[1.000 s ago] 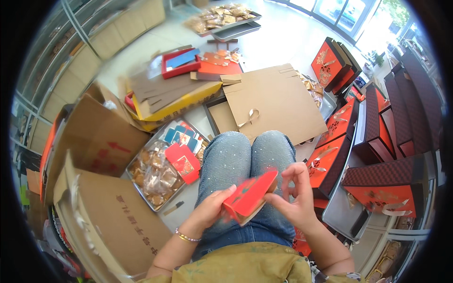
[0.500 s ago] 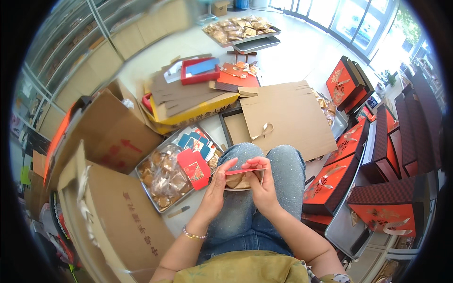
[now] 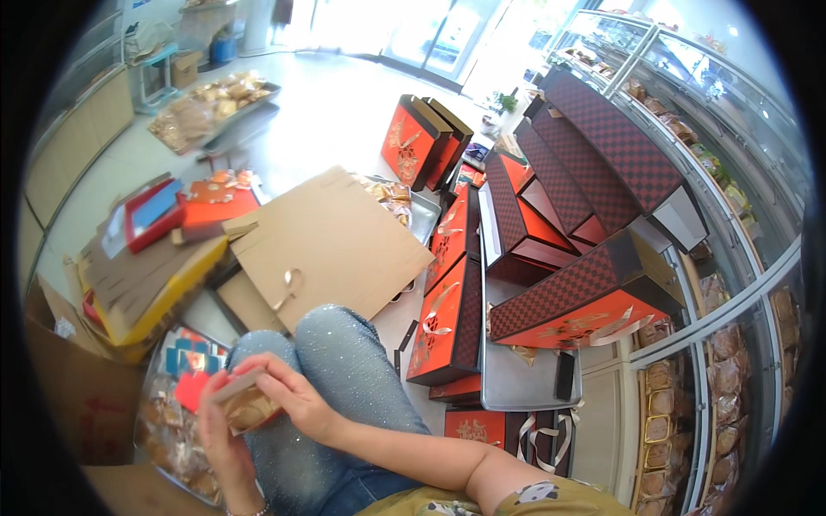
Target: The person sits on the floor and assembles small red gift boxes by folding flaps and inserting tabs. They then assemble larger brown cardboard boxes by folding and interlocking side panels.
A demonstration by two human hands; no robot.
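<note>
Small red pastry box [image 3: 243, 397] grasped by both hands, left hand [image 3: 217, 434] clasped beneath, right hand [image 3: 292, 397] closed on top, held over the lap, tray of wrapped pastries [image 3: 172, 430] on the floor beside.

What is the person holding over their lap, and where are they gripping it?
A small red box with a wrapped pastry showing in it. The left hand grips its lower left end from beneath; the right hand pinches its upper right edge.
</note>
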